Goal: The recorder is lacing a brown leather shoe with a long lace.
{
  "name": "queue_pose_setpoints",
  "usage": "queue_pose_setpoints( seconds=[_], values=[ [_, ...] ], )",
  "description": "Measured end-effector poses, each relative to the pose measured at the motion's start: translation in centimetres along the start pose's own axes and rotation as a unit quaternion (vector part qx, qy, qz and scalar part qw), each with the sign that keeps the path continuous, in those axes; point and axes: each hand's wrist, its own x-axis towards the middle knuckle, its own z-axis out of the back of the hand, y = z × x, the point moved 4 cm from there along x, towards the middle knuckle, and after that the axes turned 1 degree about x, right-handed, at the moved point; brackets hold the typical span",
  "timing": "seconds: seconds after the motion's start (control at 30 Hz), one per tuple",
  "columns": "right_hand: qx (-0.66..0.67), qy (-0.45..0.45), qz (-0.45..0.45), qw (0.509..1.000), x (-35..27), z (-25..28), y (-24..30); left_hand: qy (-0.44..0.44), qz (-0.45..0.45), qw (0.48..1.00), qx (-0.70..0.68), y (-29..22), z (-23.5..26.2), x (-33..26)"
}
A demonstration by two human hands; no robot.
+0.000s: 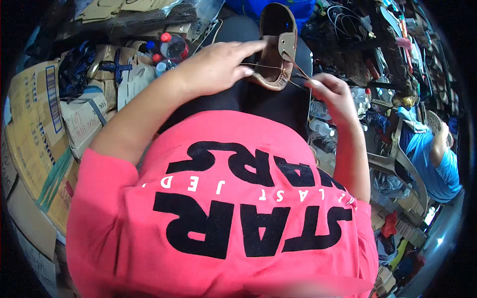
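A brown leather shoe [272, 84] rests on my lap over dark trousers, its opening upward and its stitched rounded end toward me. A tan flap with eyelets [286, 42] stands at its right side. My left hand [216, 67] is at the shoe's left edge, index finger stretched over the opening and thumb beside the rim. A thin thread [261, 65] runs taut from the shoe into this hand. Right of the shoe, my right hand [332, 93] pinches at the end of a brown cord [297, 65] that slants down from the flap. Its fingertips partly hide the hold.
Plastic bottles with red caps [174, 47] and cardboard boxes [37, 124] crowd the left. On the right are more bottles [323, 127], a plastic chair [405, 164] and another person in a blue shirt [435, 161]. A blue bag [303, 10] lies beyond the shoe.
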Motion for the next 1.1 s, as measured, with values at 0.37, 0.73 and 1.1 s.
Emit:
queue_pose_setpoints(
  seconds=[0.37, 0.73, 1.1],
  values=[
    [-0.063, -0.062, 0.017, 0.996, -2.9, 7.0, -6.0, -0.106, 0.093, 0.786, -0.601, 2.3, 5.1, 1.9],
    [-0.403, -0.077, 0.0, 0.912, -4.4, 5.5, -12.9, -0.18, 0.234, 0.734, -0.611, 7.4, 4.1, 3.4],
    [-0.367, -0.077, 0.232, 0.898, -0.1, -0.1, 5.7, 0.025, 0.005, 0.997, -0.069, 2.0, -0.8, 9.0]
  ],
)
